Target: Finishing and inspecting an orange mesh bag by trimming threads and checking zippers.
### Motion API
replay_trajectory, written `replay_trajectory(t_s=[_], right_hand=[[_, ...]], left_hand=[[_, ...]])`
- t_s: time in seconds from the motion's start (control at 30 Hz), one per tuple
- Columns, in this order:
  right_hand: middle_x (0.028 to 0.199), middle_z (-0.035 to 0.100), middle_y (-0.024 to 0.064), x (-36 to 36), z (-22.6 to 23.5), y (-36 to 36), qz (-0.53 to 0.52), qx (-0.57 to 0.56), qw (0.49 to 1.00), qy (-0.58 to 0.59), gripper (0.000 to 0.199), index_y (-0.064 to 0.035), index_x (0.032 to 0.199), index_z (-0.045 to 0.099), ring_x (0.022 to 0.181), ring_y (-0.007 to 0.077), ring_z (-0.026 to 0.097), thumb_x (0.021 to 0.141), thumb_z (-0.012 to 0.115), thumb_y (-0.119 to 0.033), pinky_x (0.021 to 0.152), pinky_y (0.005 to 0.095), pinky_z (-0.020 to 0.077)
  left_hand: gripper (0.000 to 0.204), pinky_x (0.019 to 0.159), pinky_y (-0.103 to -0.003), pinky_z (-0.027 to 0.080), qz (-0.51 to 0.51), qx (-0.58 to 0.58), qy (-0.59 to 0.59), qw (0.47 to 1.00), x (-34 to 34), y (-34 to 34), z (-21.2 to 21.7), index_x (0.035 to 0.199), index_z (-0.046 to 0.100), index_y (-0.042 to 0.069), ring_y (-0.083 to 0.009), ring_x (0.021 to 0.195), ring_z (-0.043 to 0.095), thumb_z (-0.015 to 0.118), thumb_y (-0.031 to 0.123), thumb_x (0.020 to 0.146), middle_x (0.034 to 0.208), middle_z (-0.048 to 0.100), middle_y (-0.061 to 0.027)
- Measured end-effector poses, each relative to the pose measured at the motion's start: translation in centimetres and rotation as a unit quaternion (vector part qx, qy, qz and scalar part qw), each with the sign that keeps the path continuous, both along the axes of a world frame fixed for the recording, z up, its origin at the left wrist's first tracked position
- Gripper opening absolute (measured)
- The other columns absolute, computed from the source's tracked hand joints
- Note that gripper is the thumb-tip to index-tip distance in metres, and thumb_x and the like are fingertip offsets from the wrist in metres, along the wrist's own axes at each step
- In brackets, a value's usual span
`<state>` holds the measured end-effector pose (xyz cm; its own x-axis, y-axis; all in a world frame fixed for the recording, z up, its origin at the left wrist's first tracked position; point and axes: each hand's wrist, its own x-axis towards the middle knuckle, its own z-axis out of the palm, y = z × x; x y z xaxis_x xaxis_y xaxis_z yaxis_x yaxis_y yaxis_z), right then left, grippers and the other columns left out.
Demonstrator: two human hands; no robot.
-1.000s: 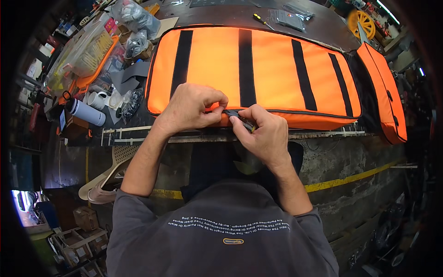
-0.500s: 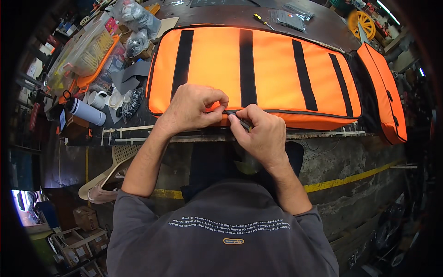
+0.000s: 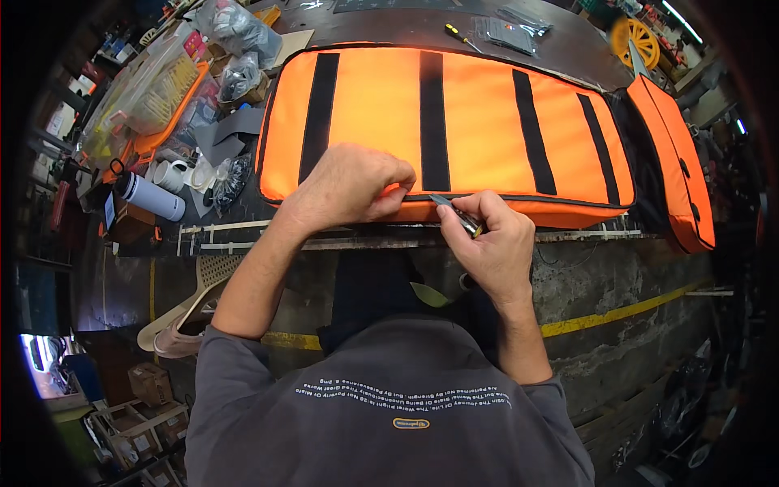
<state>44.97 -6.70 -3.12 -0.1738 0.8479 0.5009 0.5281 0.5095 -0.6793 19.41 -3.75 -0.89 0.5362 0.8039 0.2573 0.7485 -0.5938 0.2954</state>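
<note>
A long orange bag (image 3: pixel 369 114) with black straps across its top lies on the workbench in front of me. My left hand (image 3: pixel 349 185) is closed in a pinch at the bag's near edge, by the black piping; what its fingertips hold is too small to make out. Just right of it, my right hand (image 3: pixel 495 243) is closed around a small bladed tool (image 3: pixel 468 222). The tool's pointed grey blade reaches left toward the piping and the left fingertips. Most of its handle is hidden in my palm.
An orange side panel (image 3: pixel 669 162) hangs at the bag's right end. Left on the bench are a white bottle (image 3: pixel 150 197), a white mug (image 3: pixel 170 175) and a clear plastic bin (image 3: pixel 154 89). A yellow-handled screwdriver (image 3: pixel 458 33) lies beyond the bag. A beige chair (image 3: pixel 191 300) stands below left.
My right hand has moved right, away from the left fingers, bringing the tool's blade into view. My left hand has shifted slightly right along the edge. The bag has moved very slightly left.
</note>
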Motion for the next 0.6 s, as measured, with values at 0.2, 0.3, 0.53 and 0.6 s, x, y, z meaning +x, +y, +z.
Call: replay_trajectory(t_s=[0.2,0.3,0.53,0.6], right_hand=[[0.072,0.075,0.0083,1.0,-0.3,0.0,0.005,-0.022,0.999,0.036,0.018,-0.006,0.093,0.079,0.062,0.0216,0.076,0.09,0.09,-0.02,0.057,0.0329,0.0554],[0.074,0.077,0.0083,1.6,0.2,0.1,0.008,-0.047,0.997,0.066,0.017,-0.0026,0.094,0.079,0.062,0.0118,0.073,0.09,0.091,-0.014,0.058,0.0282,0.0535],[0.075,0.076,0.0079,0.5,0.7,1.1,0.025,-0.041,0.997,0.053,0.018,-0.0003,0.095,0.078,0.062,0.0102,0.07,0.091,0.09,-0.012,0.059,0.0268,0.0523],[0.075,0.076,0.0078,0.3,0.8,1.0,0.027,-0.049,0.998,0.036,0.018,-0.0005,0.095,0.078,0.063,0.0099,0.07,0.09,0.091,-0.012,0.059,0.027,0.0522]], left_hand=[[0.006,0.061,-0.024,0.042,0.107,-0.06,-0.336,0.934,-5.7,-3.9,2.7,0.101,0.065,0.002,-0.0022,0.07,0.048,0.063,-0.001,0.097,0.079,0.054,0.0053],[0.011,0.065,-0.022,0.033,0.231,0.071,-0.412,0.879,-12.8,-7.8,1.8,0.102,0.064,0.006,-0.0005,0.078,0.042,0.058,0.013,0.109,0.089,0.05,0.0093],[0.016,0.102,-0.039,0.054,0.475,0.18,-0.072,0.858,-16.4,-12.5,-1.6,0.094,0.077,0.002,-0.0366,0.125,0.069,0.081,0.017,0.098,0.124,0.078,-0.0147],[0.019,0.104,-0.039,0.054,0.537,0.046,-0.066,0.839,-16.1,-12.4,-1.0,0.109,0.078,0.005,-0.0377,0.128,0.068,0.083,0.018,0.096,0.14,0.07,-0.0171]])
